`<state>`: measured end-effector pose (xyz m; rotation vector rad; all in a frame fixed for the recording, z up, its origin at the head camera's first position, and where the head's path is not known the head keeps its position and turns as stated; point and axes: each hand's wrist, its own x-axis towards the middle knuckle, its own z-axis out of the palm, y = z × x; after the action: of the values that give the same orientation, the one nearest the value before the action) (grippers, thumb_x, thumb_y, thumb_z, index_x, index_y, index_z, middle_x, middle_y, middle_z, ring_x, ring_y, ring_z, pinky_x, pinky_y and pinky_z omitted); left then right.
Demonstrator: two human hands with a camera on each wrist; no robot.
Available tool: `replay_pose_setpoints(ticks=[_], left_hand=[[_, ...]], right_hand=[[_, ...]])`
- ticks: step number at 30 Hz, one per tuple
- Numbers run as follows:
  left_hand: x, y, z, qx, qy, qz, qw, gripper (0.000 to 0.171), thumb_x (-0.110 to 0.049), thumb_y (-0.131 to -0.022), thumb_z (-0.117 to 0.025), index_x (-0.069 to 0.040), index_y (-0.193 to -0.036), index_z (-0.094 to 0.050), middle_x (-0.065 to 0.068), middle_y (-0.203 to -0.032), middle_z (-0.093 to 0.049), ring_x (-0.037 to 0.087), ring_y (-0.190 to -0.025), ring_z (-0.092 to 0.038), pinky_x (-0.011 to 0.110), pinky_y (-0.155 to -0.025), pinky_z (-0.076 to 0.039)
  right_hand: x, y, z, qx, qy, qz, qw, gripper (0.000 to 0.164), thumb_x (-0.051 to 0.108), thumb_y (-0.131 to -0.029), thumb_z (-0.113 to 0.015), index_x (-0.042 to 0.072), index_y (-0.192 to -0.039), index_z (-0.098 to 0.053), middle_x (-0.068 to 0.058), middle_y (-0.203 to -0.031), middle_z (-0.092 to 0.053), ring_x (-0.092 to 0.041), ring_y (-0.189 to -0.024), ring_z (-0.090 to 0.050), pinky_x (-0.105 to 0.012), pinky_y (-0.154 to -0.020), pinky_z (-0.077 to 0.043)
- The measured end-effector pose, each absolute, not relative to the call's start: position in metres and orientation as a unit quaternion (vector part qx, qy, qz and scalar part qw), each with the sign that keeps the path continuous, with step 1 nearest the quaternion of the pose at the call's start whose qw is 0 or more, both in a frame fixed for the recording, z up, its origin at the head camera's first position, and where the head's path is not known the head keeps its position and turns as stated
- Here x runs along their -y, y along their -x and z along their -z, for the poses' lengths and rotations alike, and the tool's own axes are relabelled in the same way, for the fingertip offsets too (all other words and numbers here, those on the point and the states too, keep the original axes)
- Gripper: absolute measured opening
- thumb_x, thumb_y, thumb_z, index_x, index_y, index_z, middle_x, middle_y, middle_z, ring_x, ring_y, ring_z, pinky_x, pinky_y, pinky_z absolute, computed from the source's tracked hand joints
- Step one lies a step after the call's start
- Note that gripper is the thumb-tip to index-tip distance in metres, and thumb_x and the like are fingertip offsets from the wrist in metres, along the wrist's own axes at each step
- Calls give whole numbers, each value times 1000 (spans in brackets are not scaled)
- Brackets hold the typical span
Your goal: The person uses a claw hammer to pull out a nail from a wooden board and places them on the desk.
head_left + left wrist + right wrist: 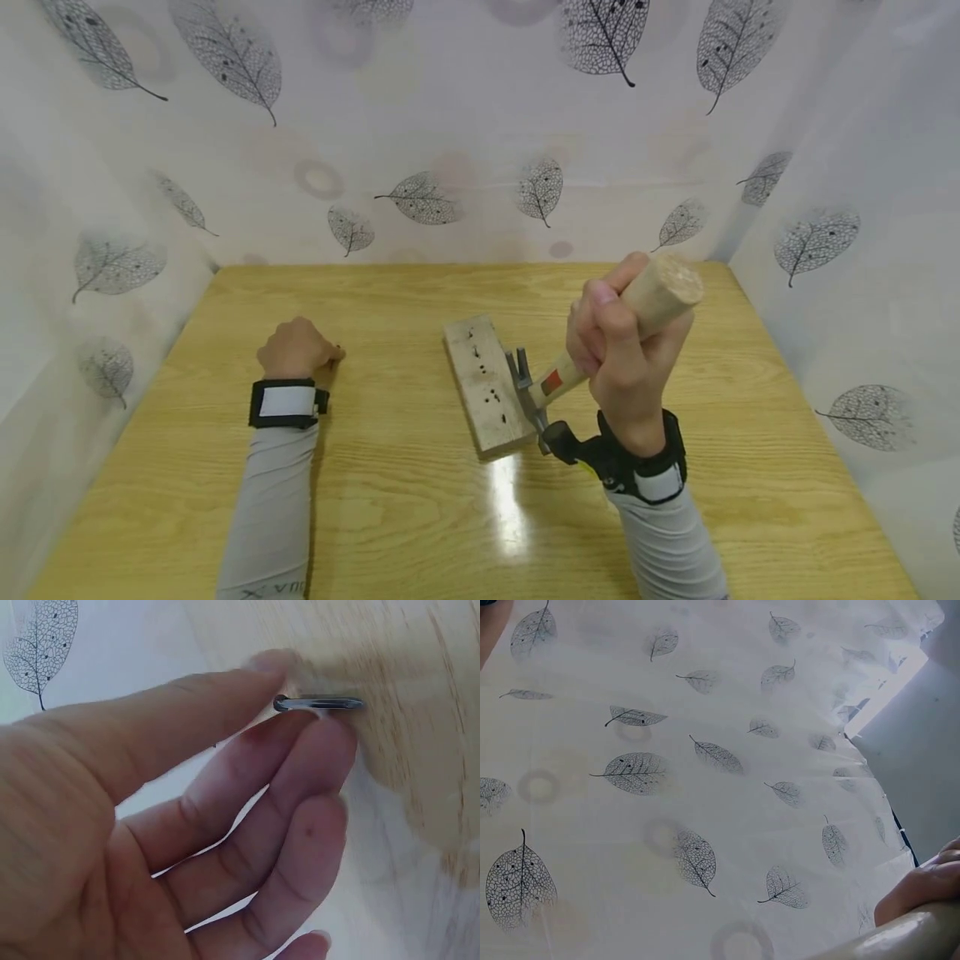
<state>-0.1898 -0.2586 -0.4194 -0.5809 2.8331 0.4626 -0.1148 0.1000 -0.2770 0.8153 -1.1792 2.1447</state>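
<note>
Over the left of the table, my left hand (296, 348) pinches a small metal nail (322, 703) between thumb and forefinger, its pointed end toward the wood surface in the left wrist view. My right hand (628, 358) grips the wooden handle of a claw hammer (558, 379), its butt end raised toward me. The hammer's metal head hangs at the right edge of a wooden block (483, 383); whether they touch I cannot tell. Dark holes and marks run along the block's top. In the right wrist view, the handle (900, 937) and curled fingers (922, 889) appear at the lower right.
The block lies on a wood-grain table (390, 500). A pale leaf-printed curtain (465, 125) stands behind the table and along both sides. Each wrist wears a black strap (288, 403) with a camera.
</note>
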Motion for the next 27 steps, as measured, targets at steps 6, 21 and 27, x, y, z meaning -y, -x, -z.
replay_pose_setpoints(ticks=[6,21,27], left_hand=[[247,187,409,-973,106,-200,34,44,-41,-100,-60,-2,-87,-75,12,-76,-68,25,-64,-60,39,-51,-48],[144,195,423,-935,-241,-255,50,28,-20,-100,-64,-6,-123,-73,8,-136,-66,31,-129,-59,47,-113,-43],[136,196,429,-940,-249,-229,42,24,-17,-98,-66,-6,-118,-75,8,-136,-65,30,-127,-60,44,-113,-44]], right_hand=[[-96,118,279,430,-307,-803,275,15,-8,-84,-45,-1,-70,-42,1,-44,-29,-7,-32,-25,-19,-27,-21],[-82,127,284,405,-336,-801,286,16,-8,-84,-44,-3,-71,-39,0,-45,-27,-6,-33,-25,-18,-29,-22],[-73,140,286,492,-319,-765,266,27,1,-89,-50,-5,-68,-34,3,-45,-31,-8,-31,-26,-22,-27,-19]])
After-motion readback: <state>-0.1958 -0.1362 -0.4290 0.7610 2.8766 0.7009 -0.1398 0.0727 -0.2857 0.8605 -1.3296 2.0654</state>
